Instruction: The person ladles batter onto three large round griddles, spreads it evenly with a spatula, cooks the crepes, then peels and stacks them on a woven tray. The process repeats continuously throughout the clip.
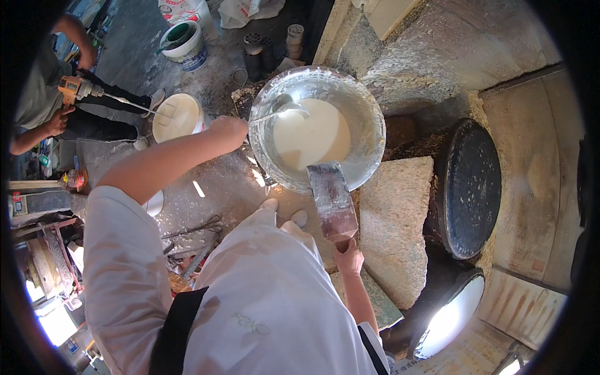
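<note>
A large metal basin (369, 147), its rim crusted white, holds a pale, creamy liquid (303, 140). My left hand (230, 130) is closed around the handle of a metal ladle (287, 107), whose bowl is over the liquid at the basin's far side. Closed on the narrow grip of a flat, wide wooden scraper (333, 203) is my right hand (349, 257). The scraper's broad end, smeared white, overlaps the basin's near rim; whether it touches cannot be seen.
At the left, another person (47, 103) holds an orange power mixer (72, 89) in a white bucket (161, 120). A rough stone slab (397, 219), a round black griddle (470, 187) and a shiny round plate (451, 315) stand at my right. Farther off is a white-and-blue bucket (190, 53).
</note>
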Tool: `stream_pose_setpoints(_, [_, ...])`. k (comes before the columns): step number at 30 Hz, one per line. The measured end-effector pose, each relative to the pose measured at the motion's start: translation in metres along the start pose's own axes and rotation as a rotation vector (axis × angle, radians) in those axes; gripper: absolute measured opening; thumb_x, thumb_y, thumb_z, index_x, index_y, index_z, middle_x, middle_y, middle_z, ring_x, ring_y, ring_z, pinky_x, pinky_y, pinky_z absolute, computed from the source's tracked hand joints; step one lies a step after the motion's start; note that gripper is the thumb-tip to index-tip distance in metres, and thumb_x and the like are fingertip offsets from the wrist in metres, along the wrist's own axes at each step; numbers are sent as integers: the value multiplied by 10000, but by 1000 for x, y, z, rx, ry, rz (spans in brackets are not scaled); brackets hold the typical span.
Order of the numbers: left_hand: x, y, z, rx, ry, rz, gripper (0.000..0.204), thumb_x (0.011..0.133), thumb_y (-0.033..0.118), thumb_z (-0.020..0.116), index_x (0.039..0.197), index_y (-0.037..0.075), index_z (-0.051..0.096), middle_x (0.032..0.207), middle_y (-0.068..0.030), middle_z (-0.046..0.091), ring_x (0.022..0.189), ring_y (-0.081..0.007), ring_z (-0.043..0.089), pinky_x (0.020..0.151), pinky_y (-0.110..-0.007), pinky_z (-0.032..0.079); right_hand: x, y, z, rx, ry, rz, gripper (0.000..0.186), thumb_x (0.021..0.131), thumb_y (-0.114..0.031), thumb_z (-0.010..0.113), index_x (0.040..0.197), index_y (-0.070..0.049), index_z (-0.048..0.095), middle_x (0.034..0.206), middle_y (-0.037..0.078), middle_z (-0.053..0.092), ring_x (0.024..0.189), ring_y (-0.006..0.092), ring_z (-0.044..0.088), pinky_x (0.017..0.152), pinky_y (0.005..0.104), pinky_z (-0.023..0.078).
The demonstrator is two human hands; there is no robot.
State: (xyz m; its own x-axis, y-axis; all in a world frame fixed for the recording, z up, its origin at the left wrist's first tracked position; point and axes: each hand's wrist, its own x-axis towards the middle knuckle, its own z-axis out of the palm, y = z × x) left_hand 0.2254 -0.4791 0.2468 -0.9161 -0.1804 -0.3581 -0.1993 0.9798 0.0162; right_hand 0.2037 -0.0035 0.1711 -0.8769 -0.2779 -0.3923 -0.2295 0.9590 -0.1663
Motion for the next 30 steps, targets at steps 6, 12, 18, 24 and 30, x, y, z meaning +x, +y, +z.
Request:
stream_pose_setpoints(6, [14,-13,-24,-519,-586,-161,130,783,104,542,702,5,559,571,-101,521,509,-202,520,424,-375,361,3,3,-12,404,138,-24,189,651,-197,679,756,-72,583,673,83,645,623,270,637,603,368,507])
stream_pose_setpoints(12, [14,1,-7,-1248,-1043,-348,173,811,83,509,645,40,488,492,15,326,351,-72,288,322,-264,172,15,10,-19,618,236,14,192,630,-156,677,749,-53,567,617,78,608,541,197,597,545,323,474])
stream_pose_setpoints(18, [18,52,69,-1862,-1065,-486,201,914,203,481,848,14,486,530,44,326,346,-43,266,328,-219,187,4,15,-32,773,338,63,142,667,-74,681,740,-12,576,571,-21,530,533,35,456,497,223,403])
stream_pose_setpoints(24, [51,80,125,-2011,-730,-305,230,935,236,451,792,58,477,521,46,318,337,-63,257,325,-239,176,-19,19,-24,931,365,190,176,670,-78,692,792,-7,587,609,-8,545,558,47,459,530,226,415])
stream_pose_setpoints(30, [55,66,116,-1813,-389,-286,206,922,194,475,756,73,475,525,44,351,342,-57,296,292,-223,181,-31,14,-24,770,308,242,171,672,-90,690,769,-1,580,597,32,577,542,73,502,530,252,437])
